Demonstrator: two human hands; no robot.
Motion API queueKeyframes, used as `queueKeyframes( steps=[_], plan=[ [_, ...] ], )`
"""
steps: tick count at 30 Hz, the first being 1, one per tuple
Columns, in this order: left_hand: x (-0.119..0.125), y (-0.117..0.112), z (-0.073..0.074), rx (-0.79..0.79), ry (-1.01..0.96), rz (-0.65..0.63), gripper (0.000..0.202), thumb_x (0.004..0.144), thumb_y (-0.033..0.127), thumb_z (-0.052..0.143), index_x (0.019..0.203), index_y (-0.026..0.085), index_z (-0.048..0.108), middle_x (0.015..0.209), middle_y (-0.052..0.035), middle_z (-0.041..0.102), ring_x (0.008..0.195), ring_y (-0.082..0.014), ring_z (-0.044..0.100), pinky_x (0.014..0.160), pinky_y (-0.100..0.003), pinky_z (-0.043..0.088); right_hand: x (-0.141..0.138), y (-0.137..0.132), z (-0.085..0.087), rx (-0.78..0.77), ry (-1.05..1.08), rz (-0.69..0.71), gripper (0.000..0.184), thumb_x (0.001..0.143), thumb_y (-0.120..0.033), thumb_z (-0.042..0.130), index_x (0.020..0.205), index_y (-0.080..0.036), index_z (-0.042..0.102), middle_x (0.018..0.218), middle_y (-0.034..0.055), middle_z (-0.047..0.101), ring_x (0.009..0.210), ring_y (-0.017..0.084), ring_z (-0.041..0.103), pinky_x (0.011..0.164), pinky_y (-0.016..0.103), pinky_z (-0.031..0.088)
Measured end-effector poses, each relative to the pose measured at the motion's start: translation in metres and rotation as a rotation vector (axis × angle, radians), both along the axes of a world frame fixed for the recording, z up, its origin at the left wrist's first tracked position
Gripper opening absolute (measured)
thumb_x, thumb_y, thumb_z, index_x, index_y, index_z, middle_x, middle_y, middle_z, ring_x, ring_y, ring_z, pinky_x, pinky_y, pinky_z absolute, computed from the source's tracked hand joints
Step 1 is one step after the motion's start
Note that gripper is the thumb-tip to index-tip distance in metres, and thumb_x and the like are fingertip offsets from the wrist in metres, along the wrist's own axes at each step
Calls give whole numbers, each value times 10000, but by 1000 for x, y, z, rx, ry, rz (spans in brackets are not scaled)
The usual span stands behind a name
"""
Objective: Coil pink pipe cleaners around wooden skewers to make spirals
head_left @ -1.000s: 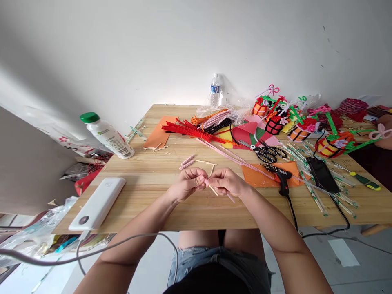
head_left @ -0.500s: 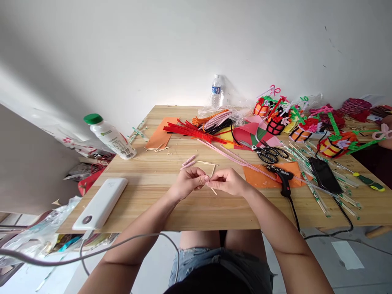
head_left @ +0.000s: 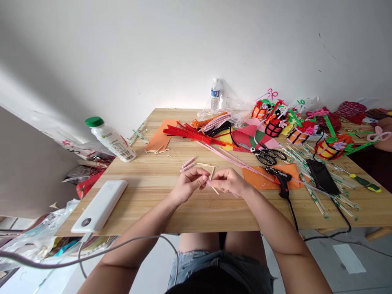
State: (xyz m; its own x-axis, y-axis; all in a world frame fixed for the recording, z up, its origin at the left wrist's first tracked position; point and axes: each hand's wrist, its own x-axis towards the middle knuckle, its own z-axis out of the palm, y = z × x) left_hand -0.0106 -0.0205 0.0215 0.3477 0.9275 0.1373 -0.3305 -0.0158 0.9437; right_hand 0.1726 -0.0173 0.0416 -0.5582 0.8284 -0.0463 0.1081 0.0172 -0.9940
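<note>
My left hand [head_left: 190, 185] and my right hand [head_left: 228, 182] meet over the table's near middle, both pinched closed. Between the fingertips shows a bit of pale pink pipe cleaner [head_left: 208, 182], and a pink strand pokes out below my right hand. Whether a stick is inside it is hidden by the fingers. Thin wooden sticks [head_left: 215, 188] lie on the table just behind and under the hands. Two short sticks wrapped in pink pipe cleaner [head_left: 187, 166] rest beyond my left hand.
Red pipe cleaners [head_left: 190, 132], scissors [head_left: 269, 156], a glue gun [head_left: 281, 179] on orange felt and a phone [head_left: 322, 176] lie beyond and right. Decorated little baskets [head_left: 332, 147] stand far right, near another person's arm. Left are a white bottle [head_left: 113, 141] and a power bank [head_left: 99, 206].
My hands stay together, with the fingertips slightly shifted. More pink now shows between them, and a pink strand has appeared beneath my right hand. The view has tilted slightly.
</note>
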Motion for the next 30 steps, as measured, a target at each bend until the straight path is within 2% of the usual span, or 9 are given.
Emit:
queueKeyframes(
  steps=[3, 7, 9, 14, 17, 19, 25, 27, 30],
  plan=[
    [1, 3, -1, -107, 113, 15, 438, 636, 507, 781, 730, 115, 610, 544, 17, 541, 458, -70, 454, 425, -195, 333, -3, -2, -1, 153, -90, -98, 279, 736, -380, 702, 677, -108, 680, 572, -1, 577, 510, 80, 440, 472, 210, 324],
    [-1, 6, -2, -162, 236, 16, 445, 603, 489, 806, 599, 140, 530, 409, 44, 467, 372, -52, 362, 379, -189, 232, -3, -1, -3, 224, -161, -103, 280, 739, -376, 692, 647, -114, 660, 571, -4, 569, 538, 90, 451, 502, 217, 337],
    [-2, 5, -3, -159, 194, -6, 428, 607, 476, 808, 606, 138, 546, 419, 36, 485, 377, -56, 366, 386, -193, 231, -1, 1, -3, 168, -134, -41, 302, 746, -409, 694, 683, -114, 672, 554, -20, 541, 514, 79, 428, 479, 210, 313],
    [-2, -1, 0, -147, 5, -130, 384, 609, 443, 815, 640, 129, 595, 505, 18, 534, 439, -67, 422, 436, -205, 291, 2, 2, -3, -138, 56, 138, 336, 763, -451, 694, 765, -115, 680, 439, -74, 411, 386, 48, 312, 377, 195, 199],
    [0, -4, 3, -142, -67, -143, 377, 603, 426, 822, 656, 126, 599, 547, 16, 548, 468, -68, 441, 461, -212, 328, 1, 0, -4, -219, 133, 166, 316, 785, -436, 677, 753, -121, 667, 404, -86, 391, 354, 42, 267, 362, 196, 184],
    [1, -3, 3, -135, -62, -108, 382, 609, 433, 817, 680, 125, 602, 572, 14, 555, 481, -67, 449, 467, -210, 334, -1, 0, -4, -182, 112, 115, 322, 778, -440, 679, 727, -123, 657, 398, -88, 387, 355, 43, 263, 365, 200, 188],
    [1, 3, -1, -171, 152, -13, 433, 605, 486, 804, 645, 134, 555, 464, 45, 491, 397, -49, 376, 401, -188, 250, -3, 0, -3, 148, -134, -119, 342, 728, -426, 703, 606, -118, 618, 535, -25, 524, 503, 73, 414, 462, 209, 292],
    [1, 3, 0, -184, 168, -2, 417, 608, 458, 811, 608, 138, 542, 442, 42, 481, 391, -53, 374, 397, -191, 238, -1, 1, -2, 172, -149, -83, 329, 736, -417, 695, 617, -119, 624, 565, -17, 540, 529, 80, 429, 483, 211, 311],
    [0, 0, 3, -177, 88, -29, 381, 596, 414, 828, 603, 129, 575, 483, 25, 517, 417, -59, 398, 414, -197, 259, 3, 2, -1, 99, -74, 46, 324, 753, -436, 690, 703, -117, 661, 555, -29, 509, 498, 69, 408, 459, 205, 298]
  ],
)
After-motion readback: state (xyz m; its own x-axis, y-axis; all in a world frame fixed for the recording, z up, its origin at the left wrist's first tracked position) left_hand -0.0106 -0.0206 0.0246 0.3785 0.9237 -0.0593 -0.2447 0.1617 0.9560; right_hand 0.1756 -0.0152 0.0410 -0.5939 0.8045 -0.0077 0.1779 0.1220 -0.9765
